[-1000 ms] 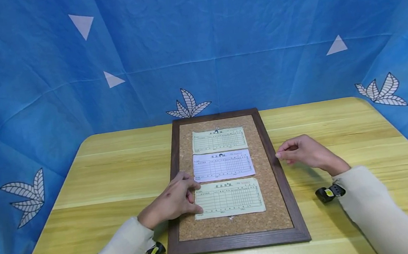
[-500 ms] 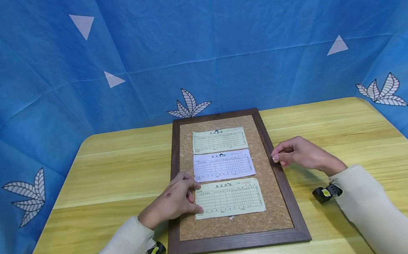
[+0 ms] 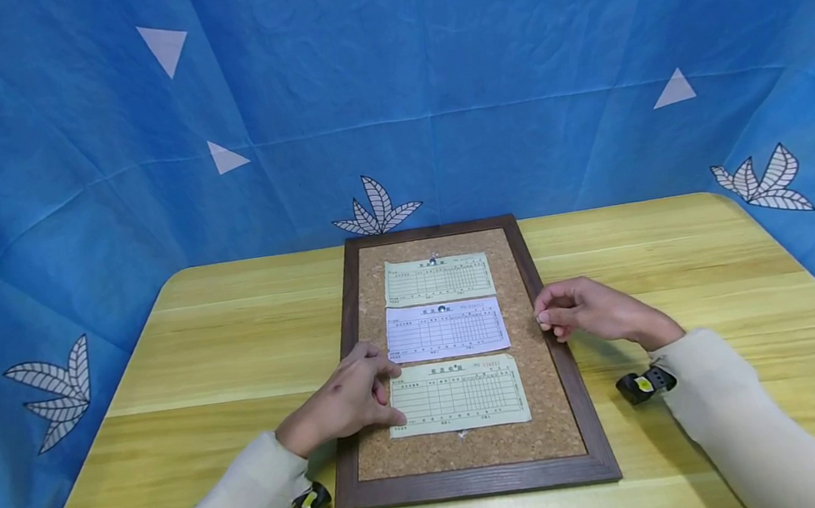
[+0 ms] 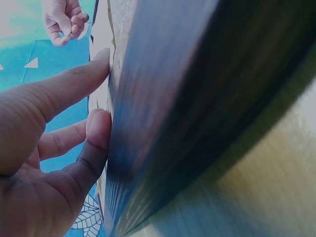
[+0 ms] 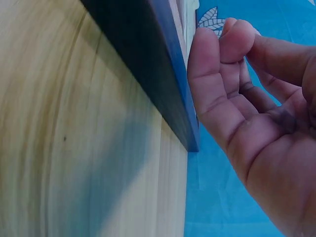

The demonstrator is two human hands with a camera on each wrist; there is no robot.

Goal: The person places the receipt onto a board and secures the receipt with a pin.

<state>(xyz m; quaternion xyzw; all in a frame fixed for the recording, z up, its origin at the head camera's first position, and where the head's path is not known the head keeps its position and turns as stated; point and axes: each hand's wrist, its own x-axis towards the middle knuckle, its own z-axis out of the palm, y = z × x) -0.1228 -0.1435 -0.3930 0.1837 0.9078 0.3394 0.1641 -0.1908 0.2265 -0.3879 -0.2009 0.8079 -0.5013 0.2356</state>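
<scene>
A cork board (image 3: 468,452) in a dark brown wooden frame lies on the table. Three printed receipt slips lie on it in a column: a green slip (image 3: 411,287) at the top, a white slip (image 3: 417,338) in the middle and a green slip (image 3: 462,403) at the bottom. Thumb and fingers of my left hand (image 3: 352,399) press the left edge of the bottom slip and the cork beside it. Over the frame's right side, my right hand (image 3: 595,312) pinches what looks like a thumbtack, a tiny pale bit at its fingertips, mostly hidden.
Dark shiny round heads, like thumbtacks, show on the top slip (image 3: 433,261) and middle slip at their upper middles. The wood-grain table (image 3: 234,324) extends on both sides of the board. Behind it hangs a blue cloth (image 3: 388,80) with triangles and leaves.
My right hand has moved slightly left, from beside the frame to over its right side, still pinching the tiny thing. My left hand and the slips have not moved.
</scene>
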